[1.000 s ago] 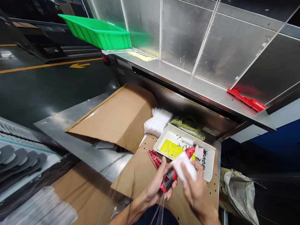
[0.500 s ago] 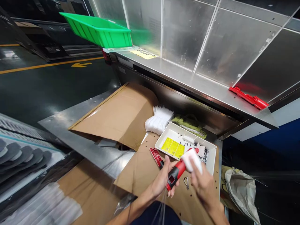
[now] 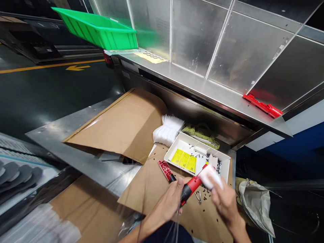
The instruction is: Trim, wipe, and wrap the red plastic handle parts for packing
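Note:
My left hand (image 3: 168, 202) is shut around the grip of a red and black handheld power tool (image 3: 189, 189). My right hand (image 3: 226, 204) presses a white cloth (image 3: 210, 177) over the tool's front end, hiding its tip. Just behind them, a white plastic tray (image 3: 184, 141) holds yellow labels (image 3: 181, 160) and scattered small black parts. A red toothed plastic strip (image 3: 165, 170) lies on the brown cardboard (image 3: 149, 192) left of the tool. Small metal tweezers (image 3: 199, 197) rest below the tool.
A stack of white pieces (image 3: 168, 131) sits behind the tray, and a folded cardboard sheet (image 3: 118, 125) lies to the left. A steel shelf (image 3: 202, 86) overhead bears a green crate (image 3: 97, 33) and a red bar (image 3: 263, 106). A crumpled grey bag (image 3: 255, 202) lies right.
The cloth has slid further along the tool's front end with my right hand, and the tool now tilts lower. The whole view has shifted slightly left.

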Motion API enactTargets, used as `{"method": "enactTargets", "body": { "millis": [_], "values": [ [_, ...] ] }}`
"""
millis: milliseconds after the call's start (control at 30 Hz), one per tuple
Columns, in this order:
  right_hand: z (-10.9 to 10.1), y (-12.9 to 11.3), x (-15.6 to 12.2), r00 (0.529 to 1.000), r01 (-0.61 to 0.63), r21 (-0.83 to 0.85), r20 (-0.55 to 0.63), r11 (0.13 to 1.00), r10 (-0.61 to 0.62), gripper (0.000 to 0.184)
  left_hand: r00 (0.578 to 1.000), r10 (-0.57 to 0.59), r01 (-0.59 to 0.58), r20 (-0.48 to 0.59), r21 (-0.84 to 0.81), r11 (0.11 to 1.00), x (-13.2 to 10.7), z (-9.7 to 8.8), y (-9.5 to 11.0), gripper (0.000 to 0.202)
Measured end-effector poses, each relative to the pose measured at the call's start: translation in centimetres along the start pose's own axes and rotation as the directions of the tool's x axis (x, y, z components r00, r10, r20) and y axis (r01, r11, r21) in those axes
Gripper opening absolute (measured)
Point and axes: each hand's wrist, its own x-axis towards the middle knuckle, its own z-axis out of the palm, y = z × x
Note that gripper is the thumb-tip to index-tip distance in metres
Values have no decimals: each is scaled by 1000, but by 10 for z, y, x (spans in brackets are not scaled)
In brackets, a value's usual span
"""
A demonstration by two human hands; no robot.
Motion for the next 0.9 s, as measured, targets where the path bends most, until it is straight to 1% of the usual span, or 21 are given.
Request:
{"method": "enactTargets", "body": {
  "millis": [33,67,167,200,267,300,333,400,433,533,567,667,700,767,833,900],
  "values": [
    [-1,0,1,999,-38,-26,-12,999,38,43,1000,-12,12,-13,8,1000,0,0,0,101],
    [-1,-1,3,999,-30,-35,-22,999,30,43,1000,-16,16,-18,19,1000,-1,-1,0,102],
    [-1,-4,7,993,103,-5,-54,995,-104,44,1000,30,-30,1,75,997,-1,-3,-1,101],
    [-1,-5,7,993,97,-2,-64,995,-97,44,999,46,-48,22,96,994,0,-4,-2,102],
    [0,-7,8,992,35,-27,-117,999,-38,41,998,49,-54,43,125,991,0,-5,-1,106],
    [1,-8,8,991,34,-35,-129,999,-38,41,998,47,-53,49,130,990,1,-5,-1,107],
    [2,-8,7,990,67,-30,-123,997,-70,41,996,61,-68,58,130,989,1,-6,1,108],
    [3,-9,7,984,145,-1,-102,990,-144,41,987,138,-148,80,142,979,0,-7,4,105],
    [4,-9,8,985,141,5,-104,990,-140,41,978,184,-198,93,166,966,-1,-7,6,101],
    [2,-7,12,987,-9,-17,-159,1000,6,38,949,287,-315,133,304,899,-1,-9,9,91],
    [2,-8,14,987,-27,-16,-157,1000,24,38,944,301,-330,137,356,874,-1,-10,8,88],
    [1,-10,18,994,27,22,-109,999,-25,40,945,307,-321,108,472,821,0,-10,4,73],
    [1,-11,18,994,12,21,-108,1000,-9,40,950,298,-302,89,493,816,0,-11,2,68],
    [-1,-8,19,987,-78,-6,-139,997,76,40,959,280,-268,54,502,822,0,-12,0,63],
    [-7,-1,18,979,-142,-19,-150,990,137,40,961,274,-254,28,476,842,-1,-14,0,59],
    [-14,10,15,978,-166,-22,-134,986,161,40,963,268,-248,11,418,874,-2,-17,-1,53]
  ]
}}
